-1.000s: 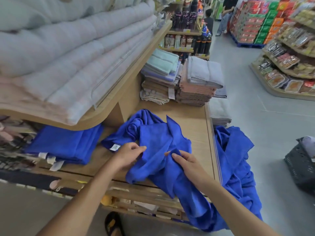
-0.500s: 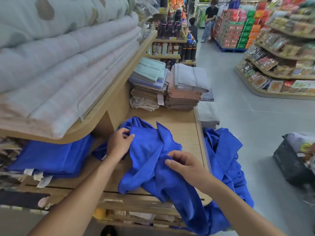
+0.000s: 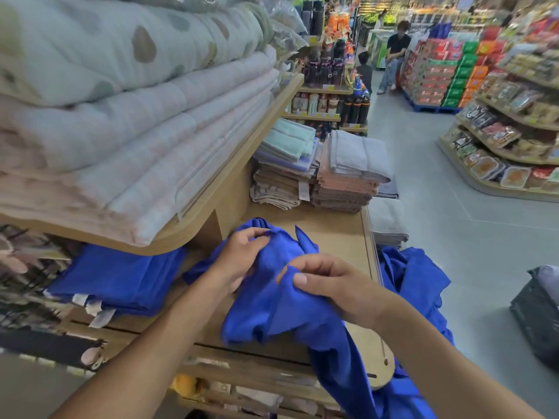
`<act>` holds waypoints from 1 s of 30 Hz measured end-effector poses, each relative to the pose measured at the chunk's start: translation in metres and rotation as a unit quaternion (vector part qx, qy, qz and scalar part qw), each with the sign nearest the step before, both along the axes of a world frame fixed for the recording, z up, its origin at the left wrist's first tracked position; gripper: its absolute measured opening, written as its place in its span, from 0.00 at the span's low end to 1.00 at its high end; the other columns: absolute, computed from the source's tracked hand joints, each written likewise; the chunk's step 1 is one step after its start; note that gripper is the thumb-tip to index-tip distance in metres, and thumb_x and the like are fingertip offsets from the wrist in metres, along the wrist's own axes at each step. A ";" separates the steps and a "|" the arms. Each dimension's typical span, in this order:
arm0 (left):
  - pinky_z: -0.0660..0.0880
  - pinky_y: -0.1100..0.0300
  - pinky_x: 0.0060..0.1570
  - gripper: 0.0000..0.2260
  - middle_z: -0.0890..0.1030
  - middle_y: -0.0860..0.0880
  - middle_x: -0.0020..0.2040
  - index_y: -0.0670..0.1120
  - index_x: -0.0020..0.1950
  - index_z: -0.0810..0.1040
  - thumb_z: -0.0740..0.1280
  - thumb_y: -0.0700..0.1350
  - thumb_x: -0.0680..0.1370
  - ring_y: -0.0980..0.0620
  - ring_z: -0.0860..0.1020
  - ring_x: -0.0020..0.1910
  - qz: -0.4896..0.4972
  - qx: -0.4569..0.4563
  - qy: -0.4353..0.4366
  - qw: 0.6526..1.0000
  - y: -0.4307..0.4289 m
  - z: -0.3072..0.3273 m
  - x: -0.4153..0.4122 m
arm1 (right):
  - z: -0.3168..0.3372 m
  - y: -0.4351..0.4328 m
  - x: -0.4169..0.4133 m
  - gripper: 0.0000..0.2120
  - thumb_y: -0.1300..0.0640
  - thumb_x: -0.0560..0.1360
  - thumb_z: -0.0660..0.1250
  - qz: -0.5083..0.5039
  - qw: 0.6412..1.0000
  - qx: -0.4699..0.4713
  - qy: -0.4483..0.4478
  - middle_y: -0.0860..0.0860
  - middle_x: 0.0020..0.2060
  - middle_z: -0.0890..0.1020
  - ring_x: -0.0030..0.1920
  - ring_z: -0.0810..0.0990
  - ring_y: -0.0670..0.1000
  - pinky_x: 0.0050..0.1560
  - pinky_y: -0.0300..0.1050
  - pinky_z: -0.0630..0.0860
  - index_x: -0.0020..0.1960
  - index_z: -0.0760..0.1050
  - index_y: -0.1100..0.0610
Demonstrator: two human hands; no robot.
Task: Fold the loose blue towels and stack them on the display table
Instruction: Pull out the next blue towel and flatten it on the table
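Far left, beneath the piled quilts (image 3: pixel 121 131), a stack of folded blue towels (image 3: pixel 121 279) already sits on the display table (image 3: pixel 332 234), with paper tags (image 3: pixel 99 313) hanging off its front. Next along, the left hand (image 3: pixel 242 258) has its fingers curled into the bunched far end of 1 loose blue towel (image 3: pixel 272 313). That towel is crumpled and creased, with no straight edge showing. Its length runs from the left hand toward the person and rightward, then drops off the table's front edge. The right hand (image 3: pixel 335 285) pinches a ridge of it between thumb and fingers, near the middle. So both hands are on it, the left at the far end and the right nearer the body. To fold it, I'd guess it first has to be drawn out flat between the 2 hands. Further right, more loose blue cloth (image 3: pixel 414 282) hangs over the table's side.
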State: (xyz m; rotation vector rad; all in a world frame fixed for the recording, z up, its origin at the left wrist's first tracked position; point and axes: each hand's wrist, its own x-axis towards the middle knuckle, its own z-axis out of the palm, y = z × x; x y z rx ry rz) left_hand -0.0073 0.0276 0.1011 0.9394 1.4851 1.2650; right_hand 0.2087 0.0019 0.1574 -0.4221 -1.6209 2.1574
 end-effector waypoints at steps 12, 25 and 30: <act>0.74 0.53 0.43 0.09 0.77 0.41 0.43 0.45 0.48 0.74 0.65 0.49 0.83 0.45 0.77 0.42 -0.045 0.013 -0.109 0.993 -0.027 0.044 0.027 | -0.010 0.031 -0.020 0.08 0.59 0.78 0.73 -0.318 0.895 0.288 -0.124 0.40 0.37 0.81 0.37 0.78 0.40 0.40 0.35 0.75 0.45 0.81 0.46; 0.77 0.50 0.44 0.09 0.85 0.40 0.53 0.50 0.55 0.86 0.65 0.45 0.83 0.46 0.82 0.49 -0.062 0.044 -0.083 0.994 -0.042 0.060 0.036 | 0.000 0.026 -0.018 0.05 0.55 0.78 0.73 -0.397 0.862 0.301 -0.093 0.42 0.42 0.84 0.43 0.82 0.43 0.38 0.33 0.74 0.46 0.83 0.46; 0.80 0.57 0.49 0.09 0.86 0.45 0.53 0.50 0.56 0.85 0.70 0.50 0.79 0.48 0.84 0.54 -0.098 0.124 0.001 0.987 -0.050 0.084 0.041 | 0.007 0.026 -0.021 0.03 0.52 0.78 0.72 -0.443 0.834 0.319 -0.074 0.41 0.45 0.83 0.41 0.82 0.45 0.36 0.33 0.74 0.47 0.81 0.45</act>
